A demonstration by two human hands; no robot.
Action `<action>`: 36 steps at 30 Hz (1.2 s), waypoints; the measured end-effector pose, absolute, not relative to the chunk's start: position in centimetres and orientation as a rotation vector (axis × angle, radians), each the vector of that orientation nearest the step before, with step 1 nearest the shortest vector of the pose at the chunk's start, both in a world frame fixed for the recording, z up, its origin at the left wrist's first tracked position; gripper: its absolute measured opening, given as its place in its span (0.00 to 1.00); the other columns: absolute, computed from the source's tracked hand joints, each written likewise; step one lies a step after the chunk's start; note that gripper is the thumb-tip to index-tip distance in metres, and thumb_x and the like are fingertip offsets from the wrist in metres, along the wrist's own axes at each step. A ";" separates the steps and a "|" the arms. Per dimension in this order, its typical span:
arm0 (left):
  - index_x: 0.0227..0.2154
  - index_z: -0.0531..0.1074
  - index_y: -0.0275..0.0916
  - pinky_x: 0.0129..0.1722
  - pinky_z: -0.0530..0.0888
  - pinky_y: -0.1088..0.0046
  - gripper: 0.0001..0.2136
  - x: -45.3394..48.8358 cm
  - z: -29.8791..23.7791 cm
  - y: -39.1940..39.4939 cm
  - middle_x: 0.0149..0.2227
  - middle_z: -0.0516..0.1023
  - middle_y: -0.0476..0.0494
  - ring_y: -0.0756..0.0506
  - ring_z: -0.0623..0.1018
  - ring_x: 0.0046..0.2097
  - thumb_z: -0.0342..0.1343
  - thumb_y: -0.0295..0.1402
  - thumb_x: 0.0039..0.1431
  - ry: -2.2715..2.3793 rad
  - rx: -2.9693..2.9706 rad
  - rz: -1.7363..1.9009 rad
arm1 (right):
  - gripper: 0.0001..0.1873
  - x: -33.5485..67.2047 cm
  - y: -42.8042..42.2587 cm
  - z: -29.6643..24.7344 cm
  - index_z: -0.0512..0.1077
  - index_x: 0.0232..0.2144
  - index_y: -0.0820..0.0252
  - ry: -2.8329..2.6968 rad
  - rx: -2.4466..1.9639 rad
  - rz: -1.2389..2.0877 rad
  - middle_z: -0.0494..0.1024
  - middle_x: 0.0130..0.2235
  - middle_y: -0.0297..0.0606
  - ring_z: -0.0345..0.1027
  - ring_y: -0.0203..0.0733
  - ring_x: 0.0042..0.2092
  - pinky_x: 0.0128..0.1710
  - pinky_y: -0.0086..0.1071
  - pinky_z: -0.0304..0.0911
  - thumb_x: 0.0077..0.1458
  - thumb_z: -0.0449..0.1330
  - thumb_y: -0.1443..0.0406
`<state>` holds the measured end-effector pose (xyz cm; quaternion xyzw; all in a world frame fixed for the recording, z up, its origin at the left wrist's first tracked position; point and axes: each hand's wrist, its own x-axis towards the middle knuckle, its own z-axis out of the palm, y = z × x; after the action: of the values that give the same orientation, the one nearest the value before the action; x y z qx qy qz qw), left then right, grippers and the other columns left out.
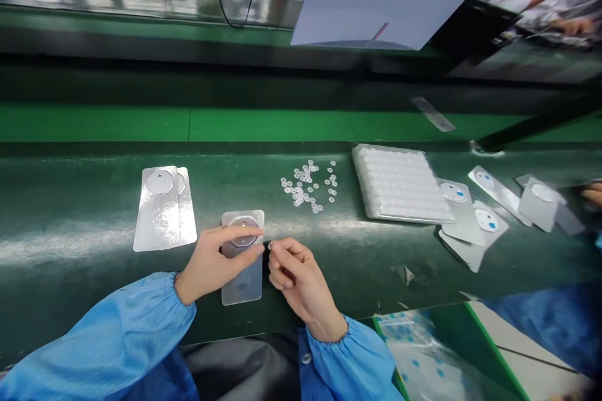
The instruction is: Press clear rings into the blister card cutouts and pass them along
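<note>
Clear plastic card (242, 285) — under the left hand (216, 263).

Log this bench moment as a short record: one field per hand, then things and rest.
Left hand: left hand lies on a clear plastic card, fingers across its round recess.
Right hand: right hand sits beside the card, fingertips pinched; anything held is too small to tell.
Things: small clear discs lie scattered beyond the hands on a green conveyor belt.
Rest: tray of white pieces; overlapping plastic cards; cards with blue dots; co-worker's hand at right edge.
</note>
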<state>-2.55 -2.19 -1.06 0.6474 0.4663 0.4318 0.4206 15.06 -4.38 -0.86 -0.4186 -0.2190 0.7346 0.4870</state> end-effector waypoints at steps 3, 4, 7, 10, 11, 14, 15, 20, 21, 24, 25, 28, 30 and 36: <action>0.40 0.86 0.41 0.26 0.72 0.76 0.09 -2.3 -1.2 -2.3 0.33 0.86 0.45 0.50 0.77 0.27 0.70 0.35 0.56 1.125 1.602 1.128 | 0.19 14.4 -4.7 -1.0 0.75 0.23 0.59 -0.465 -0.981 1.841 0.58 0.18 0.21 0.39 0.22 0.17 0.16 0.22 0.38 0.48 0.77 0.55; 0.39 0.86 0.41 0.23 0.69 0.77 0.08 -2.3 -1.2 -2.3 0.30 0.85 0.46 0.51 0.74 0.24 0.70 0.35 0.56 1.102 1.597 1.143 | 0.19 14.3 -4.9 -1.0 0.75 0.22 0.59 -0.456 -0.977 1.852 0.55 0.18 0.21 0.38 0.22 0.17 0.16 0.22 0.37 0.48 0.77 0.55; 0.38 0.86 0.40 0.23 0.68 0.77 0.06 -2.3 -1.3 -2.3 0.24 0.81 0.49 0.52 0.69 0.22 0.69 0.32 0.58 1.062 1.604 1.160 | 0.18 14.1 -5.2 -1.1 0.76 0.23 0.59 -0.454 -0.987 1.860 0.53 0.18 0.20 0.37 0.23 0.18 0.17 0.23 0.37 0.49 0.76 0.55; 0.39 0.86 0.41 0.24 0.68 0.77 0.06 -2.4 -1.2 -2.2 0.25 0.82 0.49 0.52 0.70 0.23 0.67 0.29 0.60 1.062 1.625 1.125 | 0.16 14.5 -5.2 -1.0 0.78 0.26 0.58 -0.498 -1.023 1.855 0.57 0.20 0.22 0.39 0.23 0.17 0.17 0.24 0.37 0.50 0.76 0.54; 0.39 0.86 0.42 0.24 0.68 0.78 0.06 -2.5 -1.2 -2.2 0.26 0.82 0.49 0.52 0.70 0.23 0.66 0.29 0.60 1.054 1.632 1.104 | 0.16 14.7 -5.2 -0.9 0.79 0.26 0.59 -0.528 -1.038 1.852 0.58 0.20 0.23 0.40 0.23 0.17 0.17 0.24 0.37 0.50 0.75 0.54; 0.41 0.86 0.43 0.24 0.68 0.78 0.08 -2.6 -1.0 -2.1 0.28 0.83 0.48 0.53 0.69 0.23 0.64 0.28 0.62 1.009 1.670 1.030 | 0.16 15.7 -4.8 -0.9 0.79 0.25 0.59 -0.646 -1.082 1.845 0.57 0.18 0.23 0.41 0.24 0.18 0.17 0.25 0.37 0.49 0.76 0.54; 0.42 0.86 0.44 0.25 0.68 0.78 0.08 -2.6 -1.0 -2.1 0.28 0.83 0.48 0.52 0.70 0.24 0.63 0.28 0.63 1.000 1.687 1.005 | 0.16 15.9 -4.6 -0.9 0.80 0.25 0.60 -0.692 -1.104 1.832 0.57 0.17 0.23 0.41 0.24 0.18 0.18 0.25 0.37 0.49 0.76 0.54; 0.47 0.84 0.42 0.23 0.68 0.78 0.12 -2.5 -1.3 -2.2 0.31 0.84 0.47 0.54 0.67 0.21 0.67 0.33 0.60 1.012 1.658 0.981 | 0.18 16.3 -4.6 -1.2 0.80 0.22 0.61 -0.799 -1.179 1.705 0.54 0.15 0.24 0.41 0.26 0.19 0.19 0.27 0.38 0.50 0.74 0.53; 0.46 0.84 0.41 0.23 0.68 0.77 0.11 -2.5 -1.3 -2.3 0.31 0.84 0.46 0.54 0.67 0.21 0.67 0.33 0.60 1.016 1.651 0.994 | 0.18 16.3 -4.7 -1.2 0.80 0.22 0.61 -0.809 -1.183 1.698 0.54 0.15 0.24 0.41 0.27 0.19 0.19 0.28 0.38 0.50 0.74 0.53; 0.42 0.85 0.42 0.26 0.71 0.76 0.08 -2.4 -1.4 -2.2 0.30 0.85 0.47 0.52 0.72 0.24 0.66 0.33 0.62 1.030 1.682 1.011 | 0.19 16.4 -4.9 -1.4 0.81 0.24 0.61 -0.891 -1.220 1.689 0.56 0.15 0.24 0.42 0.28 0.19 0.19 0.28 0.39 0.51 0.73 0.51; 0.42 0.85 0.43 0.28 0.72 0.75 0.07 -2.5 -1.4 -2.2 0.30 0.85 0.47 0.51 0.74 0.25 0.65 0.32 0.62 1.034 1.700 1.001 | 0.19 16.5 -4.9 -1.4 0.81 0.26 0.61 -0.918 -1.238 1.680 0.56 0.15 0.24 0.42 0.28 0.19 0.19 0.28 0.39 0.51 0.73 0.50; 0.44 0.85 0.46 0.33 0.75 0.73 0.08 -2.5 -1.4 -2.2 0.32 0.86 0.48 0.48 0.78 0.29 0.64 0.32 0.63 1.033 1.748 0.952 | 0.20 17.1 -4.7 -1.3 0.81 0.27 0.61 -0.973 -1.288 1.656 0.57 0.14 0.24 0.42 0.28 0.19 0.19 0.28 0.38 0.52 0.72 0.49; 0.44 0.85 0.47 0.35 0.76 0.72 0.08 -2.6 -1.3 -2.2 0.34 0.87 0.47 0.48 0.79 0.31 0.64 0.33 0.64 1.016 1.766 0.932 | 0.20 17.5 -4.5 -1.1 0.81 0.26 0.61 -1.022 -1.311 1.652 0.58 0.15 0.25 0.43 0.28 0.19 0.19 0.28 0.38 0.52 0.72 0.49; 0.54 0.80 0.45 0.32 0.76 0.74 0.18 -2.6 -0.9 -2.3 0.45 0.85 0.43 0.47 0.80 0.34 0.66 0.35 0.61 1.018 1.589 0.863 | 0.18 17.5 -4.2 0.3 0.80 0.25 0.60 -1.190 -1.393 1.481 0.65 0.17 0.29 0.48 0.29 0.20 0.19 0.27 0.42 0.53 0.71 0.51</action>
<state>-2.64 -2.25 -0.87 0.6596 0.4226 0.3580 0.5082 17.46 -4.22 0.25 -0.5464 -0.4665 0.5806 0.3829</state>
